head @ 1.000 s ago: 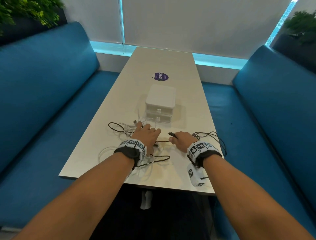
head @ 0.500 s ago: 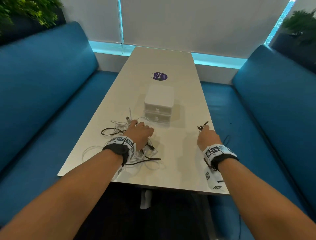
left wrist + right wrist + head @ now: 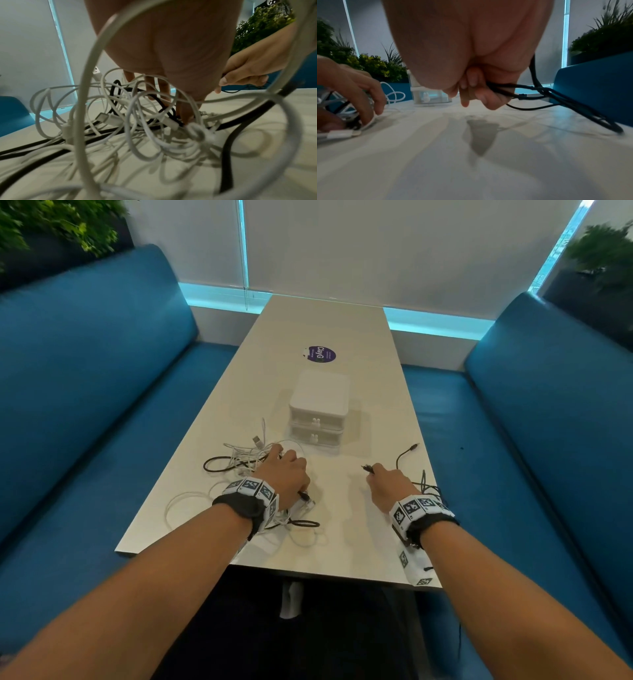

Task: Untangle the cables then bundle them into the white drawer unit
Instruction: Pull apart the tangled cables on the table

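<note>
A tangle of white and black cables [image 3: 239, 463] lies on the table's near left part. My left hand [image 3: 291, 465] presses down on it, fingers straight into the loops [image 3: 154, 128]. A thin black cable [image 3: 402, 455] lies apart at the right, and my right hand [image 3: 378, 479] grips it in curled fingers [image 3: 476, 93], strands trailing to the right [image 3: 556, 97]. One plug end sticks out left of that fist. The white drawer unit [image 3: 320, 402] stands beyond both hands with both drawers closed; its front [image 3: 429, 97] shows low in the right wrist view.
The long white table [image 3: 342, 549] runs between two blue benches [image 3: 85, 405] [image 3: 548, 422]. A purple round sticker [image 3: 320, 354] lies behind the drawer unit. Part of the black cable hangs over the right table edge [image 3: 428, 491]. Plants stand in the far corners.
My right hand drew the thin black cable out of the tangle to the right, then came back a little leftward. The left hand stayed pressing on the tangle.
</note>
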`<state>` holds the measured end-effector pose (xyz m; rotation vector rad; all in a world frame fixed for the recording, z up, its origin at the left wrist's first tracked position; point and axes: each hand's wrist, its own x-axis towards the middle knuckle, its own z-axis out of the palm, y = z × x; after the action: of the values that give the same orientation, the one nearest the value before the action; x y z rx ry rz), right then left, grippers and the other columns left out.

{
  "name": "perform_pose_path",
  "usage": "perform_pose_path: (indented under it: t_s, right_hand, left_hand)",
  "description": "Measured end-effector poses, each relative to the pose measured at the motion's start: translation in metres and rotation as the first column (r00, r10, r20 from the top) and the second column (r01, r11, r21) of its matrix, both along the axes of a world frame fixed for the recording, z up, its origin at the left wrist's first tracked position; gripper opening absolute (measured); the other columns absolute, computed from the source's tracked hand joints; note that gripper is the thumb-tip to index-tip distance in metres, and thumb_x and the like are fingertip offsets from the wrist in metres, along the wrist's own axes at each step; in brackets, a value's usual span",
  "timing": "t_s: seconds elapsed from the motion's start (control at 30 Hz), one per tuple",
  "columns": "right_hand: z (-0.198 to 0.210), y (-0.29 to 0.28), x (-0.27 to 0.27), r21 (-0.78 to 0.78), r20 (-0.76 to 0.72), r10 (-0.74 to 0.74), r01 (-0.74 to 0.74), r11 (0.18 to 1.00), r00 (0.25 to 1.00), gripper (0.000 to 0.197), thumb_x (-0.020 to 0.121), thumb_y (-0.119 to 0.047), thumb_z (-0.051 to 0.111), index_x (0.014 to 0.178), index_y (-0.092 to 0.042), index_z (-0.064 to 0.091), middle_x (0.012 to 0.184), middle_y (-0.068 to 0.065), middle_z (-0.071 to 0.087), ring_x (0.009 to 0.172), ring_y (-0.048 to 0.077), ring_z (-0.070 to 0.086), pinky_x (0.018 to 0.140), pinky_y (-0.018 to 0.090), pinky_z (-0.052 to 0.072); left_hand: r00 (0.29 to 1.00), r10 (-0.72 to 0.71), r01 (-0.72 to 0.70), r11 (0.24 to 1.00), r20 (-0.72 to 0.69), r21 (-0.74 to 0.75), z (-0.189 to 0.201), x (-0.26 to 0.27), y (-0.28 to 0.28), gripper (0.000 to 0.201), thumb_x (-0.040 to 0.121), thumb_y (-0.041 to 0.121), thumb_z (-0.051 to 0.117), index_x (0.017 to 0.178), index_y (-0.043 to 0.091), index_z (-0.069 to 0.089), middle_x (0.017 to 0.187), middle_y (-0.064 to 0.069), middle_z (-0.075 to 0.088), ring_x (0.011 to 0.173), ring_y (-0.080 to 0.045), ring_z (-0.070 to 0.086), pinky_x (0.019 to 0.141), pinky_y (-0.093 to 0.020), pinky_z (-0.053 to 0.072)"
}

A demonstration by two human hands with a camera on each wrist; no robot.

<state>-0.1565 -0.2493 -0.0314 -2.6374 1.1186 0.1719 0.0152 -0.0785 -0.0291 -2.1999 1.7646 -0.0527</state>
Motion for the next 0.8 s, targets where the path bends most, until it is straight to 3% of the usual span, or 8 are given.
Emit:
perform_pose_path:
  t_s: [0.13, 0.27, 0.43, 0.6, 0.7, 0.8]
  right_hand:
    - [0.001, 0.007, 0.012, 0.122, 0.024, 0.001, -0.004, 0.993, 1.0, 0.03, 0.102, -0.021, 0.035, 0.117, -0.003, 0.055, 0.112, 0.019, 0.062, 0.085, 0.03, 0.055, 0.072, 0.034, 0.044]
    - [0.003, 0.017, 0.02, 0.251, 0.098, 0.034, -0.057, 0.966, 0.995, 0.031, 0.102, -0.02, 0.034, 0.112, -0.011, 0.062, 0.111, 0.012, 0.065, 0.098, 0.029, 0.064, 0.084, 0.036, 0.051]
    - [0.003, 0.026, 0.032, 0.323, 0.199, 0.069, -0.132, 0.937, 0.978, 0.026, 0.101, -0.024, 0.038, 0.101, -0.021, 0.064, 0.103, 0.004, 0.062, 0.09, 0.023, 0.062, 0.07, 0.031, 0.043]
    - [0.013, 0.036, 0.046, 0.303, 0.32, 0.117, -0.219, 0.927, 0.94, 0.03, 0.094, -0.051, 0.052, 0.088, -0.022, 0.058, 0.079, -0.004, 0.059, 0.072, 0.013, 0.056, 0.061, 0.029, 0.036]
    - [0.01, 0.036, 0.049, 0.257, 0.394, 0.125, -0.239, 0.936, 0.911, 0.026, 0.096, -0.044, 0.054, 0.083, -0.022, 0.056, 0.074, -0.004, 0.057, 0.068, 0.014, 0.054, 0.061, 0.03, 0.036]
    - [0.007, 0.029, 0.045, 0.23, 0.431, 0.12, -0.238, 0.944, 0.894, 0.02, 0.098, -0.034, 0.055, 0.085, -0.019, 0.059, 0.071, -0.004, 0.056, 0.068, 0.017, 0.053, 0.059, 0.029, 0.035]
  left_hand:
    - [0.999, -0.006, 0.005, 1.0, 0.053, 0.012, 0.0, -0.005, -0.005, 0.03, 0.089, 0.01, 0.056, 0.11, 0.026, 0.071, 0.124, -0.002, 0.053, 0.121, -0.029, 0.04, 0.113, -0.055, 0.019]
    - [1.0, -0.014, 0.012, 0.996, -0.021, -0.086, 0.0, 0.0, -0.004, 0.025, 0.095, 0.019, 0.058, 0.117, 0.026, 0.066, 0.128, 0.001, 0.05, 0.122, -0.025, 0.042, 0.114, -0.05, 0.019]
    - [0.984, -0.008, -0.028, 0.98, -0.176, -0.198, 0.007, 0.01, -0.002, 0.023, 0.1, 0.021, 0.051, 0.12, 0.021, 0.063, 0.124, 0.0, 0.05, 0.113, -0.022, 0.052, 0.11, -0.041, 0.022]
    - [0.955, 0.074, -0.133, 0.972, -0.286, -0.192, 0.011, 0.007, -0.011, 0.011, 0.101, 0.011, 0.044, 0.101, 0.021, 0.047, 0.092, 0.004, 0.063, 0.087, -0.02, 0.059, 0.112, -0.045, 0.018]
    - [0.954, 0.088, -0.146, 0.972, -0.286, -0.186, 0.008, 0.001, -0.016, 0.012, 0.1, 0.01, 0.043, 0.098, 0.022, 0.041, 0.083, 0.006, 0.063, 0.083, -0.021, 0.06, 0.114, -0.046, 0.016]
    - [0.928, 0.118, -0.199, 0.959, -0.354, -0.203, 0.006, -0.004, -0.018, 0.005, 0.104, 0.025, 0.043, 0.101, 0.021, 0.045, 0.084, 0.004, 0.066, 0.091, -0.022, 0.062, 0.111, -0.044, 0.019]
